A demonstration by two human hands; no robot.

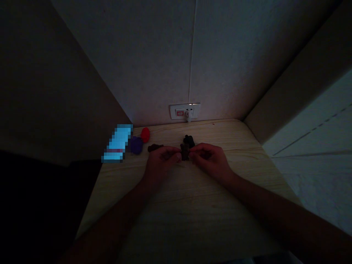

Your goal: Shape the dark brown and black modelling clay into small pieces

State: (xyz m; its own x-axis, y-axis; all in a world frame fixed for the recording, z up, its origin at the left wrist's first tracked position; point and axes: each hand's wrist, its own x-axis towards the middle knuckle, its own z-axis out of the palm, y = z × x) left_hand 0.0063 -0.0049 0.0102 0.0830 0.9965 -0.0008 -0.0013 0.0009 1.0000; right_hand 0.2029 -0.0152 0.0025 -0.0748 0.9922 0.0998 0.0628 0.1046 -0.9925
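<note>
The left hand [162, 161] and right hand [211, 161] pinch one brown piece [184, 152] near four other lumps [145, 135].

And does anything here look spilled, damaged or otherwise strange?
The bright blue patch at the left edge of the wood-grain tabletop looks odd: coarse pixel blocks hide detail. No spill shows; it's too dim to judge damage.

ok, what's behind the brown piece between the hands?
Just behind the brown piece, a black lump on the table; farther back, a wall outlet with a plug in it. The lump's near edge is covered, so I can't tell whether they touch.
</note>
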